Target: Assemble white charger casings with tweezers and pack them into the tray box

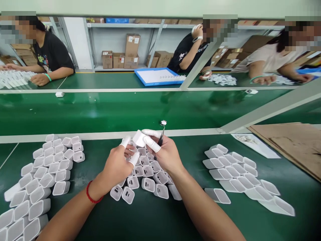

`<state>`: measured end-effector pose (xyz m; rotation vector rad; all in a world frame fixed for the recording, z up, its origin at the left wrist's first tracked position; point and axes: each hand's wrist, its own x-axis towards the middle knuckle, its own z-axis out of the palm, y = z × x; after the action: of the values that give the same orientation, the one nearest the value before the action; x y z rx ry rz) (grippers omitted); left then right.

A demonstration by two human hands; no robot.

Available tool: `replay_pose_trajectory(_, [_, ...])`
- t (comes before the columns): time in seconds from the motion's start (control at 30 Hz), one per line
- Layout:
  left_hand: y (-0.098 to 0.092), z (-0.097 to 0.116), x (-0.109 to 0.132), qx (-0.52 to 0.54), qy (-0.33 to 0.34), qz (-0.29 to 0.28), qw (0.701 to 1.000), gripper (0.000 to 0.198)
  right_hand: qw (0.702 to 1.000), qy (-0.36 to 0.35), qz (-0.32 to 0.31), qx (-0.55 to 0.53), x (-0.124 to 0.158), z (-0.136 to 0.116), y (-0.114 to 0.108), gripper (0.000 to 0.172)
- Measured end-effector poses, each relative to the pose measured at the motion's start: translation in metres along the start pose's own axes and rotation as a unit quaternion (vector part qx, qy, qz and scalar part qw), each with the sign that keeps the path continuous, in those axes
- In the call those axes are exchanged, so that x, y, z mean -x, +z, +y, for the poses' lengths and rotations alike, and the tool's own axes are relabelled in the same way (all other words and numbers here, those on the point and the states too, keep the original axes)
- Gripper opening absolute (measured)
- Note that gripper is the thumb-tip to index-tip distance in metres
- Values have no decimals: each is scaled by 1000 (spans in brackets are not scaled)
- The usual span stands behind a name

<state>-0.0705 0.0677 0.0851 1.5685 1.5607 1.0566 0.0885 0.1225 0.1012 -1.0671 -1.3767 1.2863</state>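
My right hand (164, 152), with white finger cots, pinches a small white charger housing (138, 138). The same hand also keeps a slim dark pointed tool (162, 136) between its fingers, tip upward; its exact kind is hard to make out. Just left of the housing is my left hand (119, 164), also in white finger cots, thumb and forefinger apart with nothing seen between them. Beneath both hands stands a group of white charger housings (148, 184) with dark slots in their ends. The forearms and hands cover part of this group.
More white housings stand in rows on the left (40, 192) and right (238, 170). A paper sheet (255, 144) and flat cardboard (288, 144) lie at right. Beyond a metal rail, a green belt (112, 110) carries a small part (163, 123). Several people work opposite.
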Motion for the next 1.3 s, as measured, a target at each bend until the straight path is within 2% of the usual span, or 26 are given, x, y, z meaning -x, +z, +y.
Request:
replay_pose_trajectory(0.07, [0,-2,0,-58,-26,-44,997,28,988,-35,49,139,-14,6,-8,51])
replay_pose_trajectory(0.17, [1,2,3,-86,18,-94,992,30,954,-46,71,288,-49,21,-18,57])
replay_pose_trajectory(0.23, [1,7,7,-107,57,-125,985,26,944,-38,64,321,-78,34,-23,55])
replay_pose_trajectory(0.4, [-1,20,16,-188,129,-183,956,12,911,-29,44,410,-135,72,-29,22])
replay_pose_trajectory(0.6, [-5,25,19,-213,173,-180,944,14,865,-53,3,498,-154,97,-27,24])
replay_pose_trajectory(0.8, [-6,28,20,-207,184,-182,943,14,832,-49,-31,552,-155,95,-27,28])
replay_pose_trajectory(1.0, [0,19,21,-219,209,-173,937,18,813,-19,-41,580,-142,66,-46,28])
replay_pose_trajectory(1.13, [0,19,19,-274,206,-211,915,27,810,-4,15,586,-111,34,-82,30])
replay_pose_trajectory(1.3, [2,19,20,-340,211,-255,880,31,789,49,106,603,-35,-10,-152,31])
